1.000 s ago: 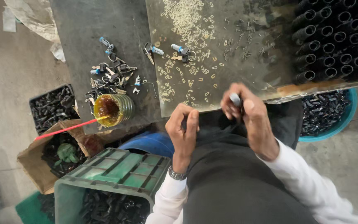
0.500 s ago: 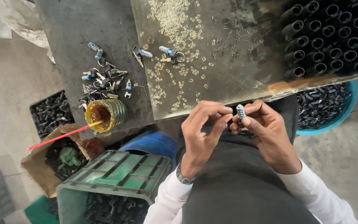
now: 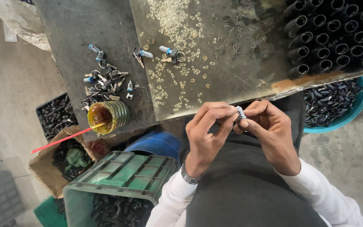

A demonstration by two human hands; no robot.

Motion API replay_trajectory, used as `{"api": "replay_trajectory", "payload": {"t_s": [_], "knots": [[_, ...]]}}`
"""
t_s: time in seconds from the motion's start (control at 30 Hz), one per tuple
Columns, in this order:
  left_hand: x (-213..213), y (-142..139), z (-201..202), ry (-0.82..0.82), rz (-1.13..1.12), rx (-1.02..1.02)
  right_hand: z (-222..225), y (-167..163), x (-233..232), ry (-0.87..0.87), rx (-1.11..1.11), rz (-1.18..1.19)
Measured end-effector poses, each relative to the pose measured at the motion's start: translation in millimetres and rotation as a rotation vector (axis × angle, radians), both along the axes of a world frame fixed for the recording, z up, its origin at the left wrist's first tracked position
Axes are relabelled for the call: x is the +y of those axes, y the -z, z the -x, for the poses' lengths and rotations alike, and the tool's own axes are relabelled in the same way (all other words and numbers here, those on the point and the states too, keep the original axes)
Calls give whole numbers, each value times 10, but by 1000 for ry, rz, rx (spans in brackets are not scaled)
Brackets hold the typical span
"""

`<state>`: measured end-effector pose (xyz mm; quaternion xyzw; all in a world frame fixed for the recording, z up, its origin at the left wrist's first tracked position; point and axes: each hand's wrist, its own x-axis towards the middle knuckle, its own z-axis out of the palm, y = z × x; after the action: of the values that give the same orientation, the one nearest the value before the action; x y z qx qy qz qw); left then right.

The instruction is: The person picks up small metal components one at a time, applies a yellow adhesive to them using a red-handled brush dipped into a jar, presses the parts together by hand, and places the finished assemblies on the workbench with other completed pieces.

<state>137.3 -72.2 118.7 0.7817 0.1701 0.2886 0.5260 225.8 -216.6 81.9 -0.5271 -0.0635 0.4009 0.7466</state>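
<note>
Fingertips [image 3: 237, 121] of both your hands meet on one small grey cylindrical part [image 3: 240, 112], pinched at its sides so that only its ridged upper end shows; the rest is hidden behind your thumbs, and what it carries on its lower end cannot be made out. Your left hand [image 3: 206, 134] curls in with the thumb and first fingers closed on the part, a watch at the wrist. Your right hand [image 3: 269, 134] closes on it from the other side, the remaining fingers folded toward the palm. You hold the part over your lap, just below the near edge of the metal work sheet [image 3: 240, 63]. Small pale clips [image 3: 177, 25] lie scattered over that sheet, too tiny to tell apart. Black tubes [image 3: 337, 38] are stacked at its far right corner, cut off by the frame. Left of the sheet lies a heap of keys and small parts [image 3: 103, 82], beside a ribbed jar of amber grease [image 3: 108, 115] with a red stick [image 3: 59, 141] in it. A green crate [image 3: 120, 176] sits below, its contents half hidden.
</note>
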Motion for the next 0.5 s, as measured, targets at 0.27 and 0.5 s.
{"api": "replay_trajectory", "payload": {"t_s": [0.27, 0.5], "knots": [[6, 23, 49, 14, 32, -7, 33, -47, 19, 3, -74, -19], [9, 46, 62, -16, 51, -7, 39, -58, 66, 10, -59, -21]]}}
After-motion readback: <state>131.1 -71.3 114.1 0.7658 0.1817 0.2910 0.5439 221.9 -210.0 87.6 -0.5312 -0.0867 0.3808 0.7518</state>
